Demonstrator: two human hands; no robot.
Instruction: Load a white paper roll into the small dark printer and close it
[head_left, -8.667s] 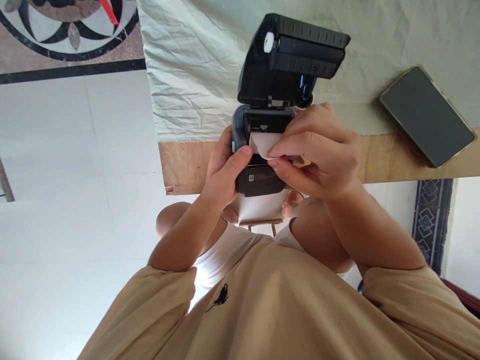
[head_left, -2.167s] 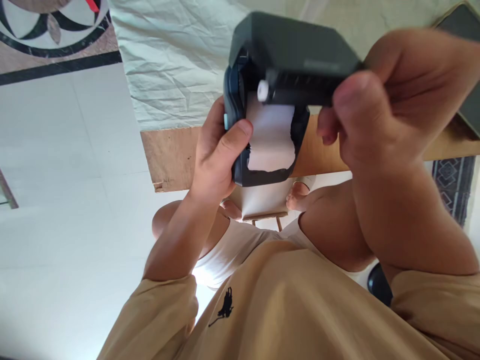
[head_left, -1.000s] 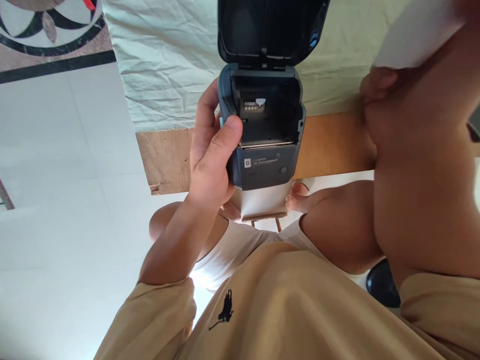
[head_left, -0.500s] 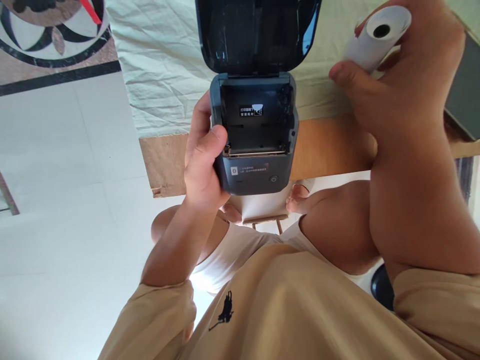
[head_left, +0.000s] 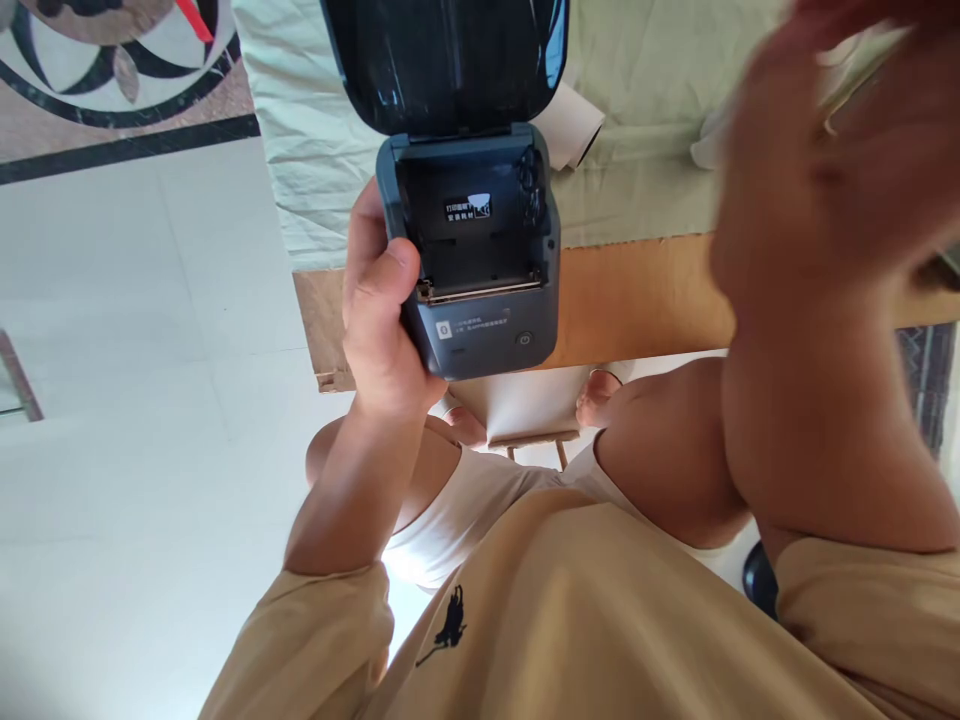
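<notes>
— printer [head_left: 480, 290]: held up off the table edge [head_left: 645, 300] in the left hand [head_left: 382, 320], thumb wrapped over its left side, fingers behind. lid [head_left: 446, 60] flipped fully open, paper bay bare, only a small label on its back wall.

— different from half a second ago?

— shifted a little left and tilted slightly, otherwise same grip. more of the lid cut off by the top of the view.

— and the paper roll?

— half a second ago pinched in the right hand, up high. now a white paper roll [head_left: 574, 125] lying on the green cloth [head_left: 645, 170], just beyond the printer's right rear corner, partly hidden by the lid.

— right hand [head_left: 832, 170]?

— blurred, close to the lens, raised over the right side of the table. looks spread and holding nothing, but too smeared to be sure; can't tell. something pale at its far side, also blurred.

— compared with further back?

— about nine seconds ago, both hands on the printer with a paper strip being pulled across the slot; two seconds ago, roll sitting in the bay with the lid half down; one second ago, bay already bare and paper up in the right hand.

— anything else around?

— phone barely visible at the right edge, mostly behind the right arm. patterned floor [head_left: 112, 70] at top left.
</notes>
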